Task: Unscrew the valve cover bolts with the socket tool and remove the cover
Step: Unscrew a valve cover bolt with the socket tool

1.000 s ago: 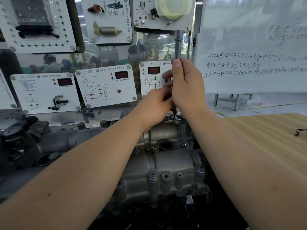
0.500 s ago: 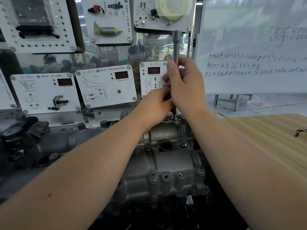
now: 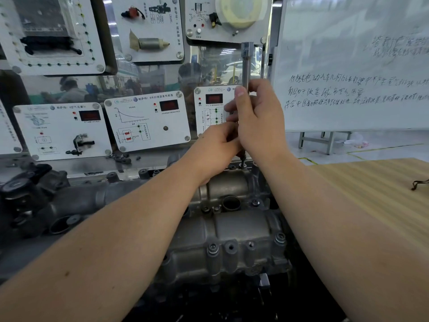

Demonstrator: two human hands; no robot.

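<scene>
At the far edge of the valve cover (image 3: pixel 232 228), the socket tool (image 3: pixel 246 66) stands upright on a bolt. The right hand (image 3: pixel 257 119) pinches its shaft high; the left hand (image 3: pixel 216 149) grips it lower. Best keep it plumb while turning, so it stays seated.

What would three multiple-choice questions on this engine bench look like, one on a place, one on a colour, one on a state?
1. Where does the tip of the long silver metal socket tool sit?
A. far edge of the grey cast-metal valve cover
B. near edge
C. on the wooden table

2. What colour is the table?
A. black
B. light wood
C. blue

3. How is the tool held?
A. lying loose
B. one hand
C. both hands

Answers: 1 A, its tip meets the cover beyond the hands. 2 B, pale striped grain. 3 C, the right hand and left hand both wrap the upright shaft.
</scene>
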